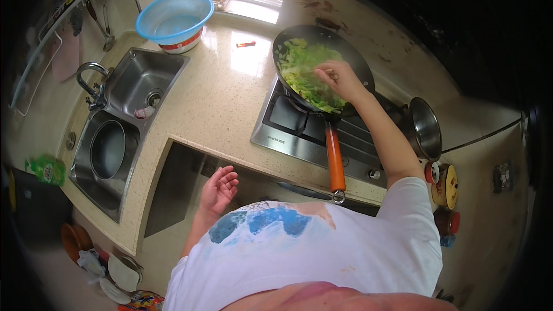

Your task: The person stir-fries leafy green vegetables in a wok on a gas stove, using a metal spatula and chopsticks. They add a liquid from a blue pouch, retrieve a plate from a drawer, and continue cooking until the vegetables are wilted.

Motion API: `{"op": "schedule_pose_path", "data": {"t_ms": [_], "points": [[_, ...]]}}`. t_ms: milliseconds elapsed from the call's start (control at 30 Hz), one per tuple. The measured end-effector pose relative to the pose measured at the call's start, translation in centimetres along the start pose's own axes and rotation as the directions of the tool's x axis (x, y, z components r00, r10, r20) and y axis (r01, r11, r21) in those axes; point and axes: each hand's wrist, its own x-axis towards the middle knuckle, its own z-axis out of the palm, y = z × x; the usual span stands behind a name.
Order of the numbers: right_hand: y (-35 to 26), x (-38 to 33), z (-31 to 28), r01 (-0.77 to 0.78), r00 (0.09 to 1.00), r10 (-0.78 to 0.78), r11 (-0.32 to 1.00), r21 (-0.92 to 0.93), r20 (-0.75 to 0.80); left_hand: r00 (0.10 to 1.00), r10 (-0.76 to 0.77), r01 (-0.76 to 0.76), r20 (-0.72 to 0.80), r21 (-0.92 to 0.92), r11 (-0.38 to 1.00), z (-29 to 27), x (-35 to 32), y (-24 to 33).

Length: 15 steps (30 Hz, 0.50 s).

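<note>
A dark wok (pixel 362 64) stands on the gas stove (pixel 276 138), its orange-brown handle (pixel 334 158) pointing toward me. Chopped green leafy vegetables (pixel 302 60) fill its bottom, and haze hangs over them. Above the vegetables is my right hand (pixel 340 78), palm down, fingers bunched in a pinch; whatever lies between the fingertips is too small to make out. My left hand (pixel 219 189) hovers near the front of the counter, away from the wok. Its fingers are loosely bent and apart, with nothing in them.
Left is a double sink (pixel 138 75) with a tap (pixel 92 75) and a round metal pan (pixel 108 148). A blue basin (pixel 175 17) sits by the window. A steel pot (pixel 424 129) and several jars (pixel 444 187) stand to the right. A small red packet (pixel 246 44) lies on the counter.
</note>
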Motion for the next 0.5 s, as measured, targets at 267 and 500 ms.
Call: {"op": "schedule_pose_path", "data": {"t_ms": [267, 500], "points": [[-1.1, -8.8, -6.4, -0.057, 0.841, 0.377, 0.775, 0.629, -0.388, 1.0, -0.031, 0.031, -0.003, 0.015, 0.999, 0.5, 0.4, -1.1], [-3.4, -16.6, -7.2, 0.372, 0.765, 0.534, 0.09, 0.924, -0.36, 0.997, -0.071, 0.07, 0.016, 0.055, 0.996, 2.0, 1.2, -1.9]]}}
